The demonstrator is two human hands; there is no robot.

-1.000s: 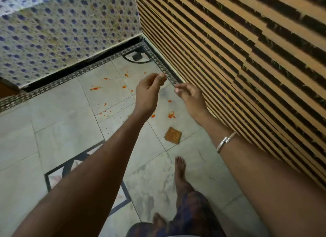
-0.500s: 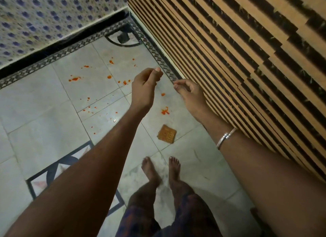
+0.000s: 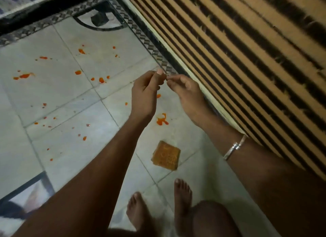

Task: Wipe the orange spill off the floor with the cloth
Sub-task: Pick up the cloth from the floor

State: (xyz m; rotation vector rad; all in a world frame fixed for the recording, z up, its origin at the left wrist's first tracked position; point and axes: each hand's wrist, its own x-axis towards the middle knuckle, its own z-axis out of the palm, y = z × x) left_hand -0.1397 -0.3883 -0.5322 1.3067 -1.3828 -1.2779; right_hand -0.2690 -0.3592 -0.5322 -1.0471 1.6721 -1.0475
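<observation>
An orange-brown folded cloth lies flat on the pale tiled floor, just ahead of my bare feet. Orange spill lies scattered across the tiles: a larger blot beyond the cloth, and several drops and streaks farther left. My left hand and right hand hang above the floor, fingers curled, fingertips almost touching each other. Neither hand holds anything that I can see. Both are well above and beyond the cloth.
A wall of tan and dark horizontal slats runs close along my right side. A patterned dark border edges the floor at the far wall. My two bare feet stand just behind the cloth. A dark inlay marks the floor at lower left.
The view has tilted down and closer to the floor. My two hands have come together until their fingertips nearly meet. My feet now stand side by side behind the cloth.
</observation>
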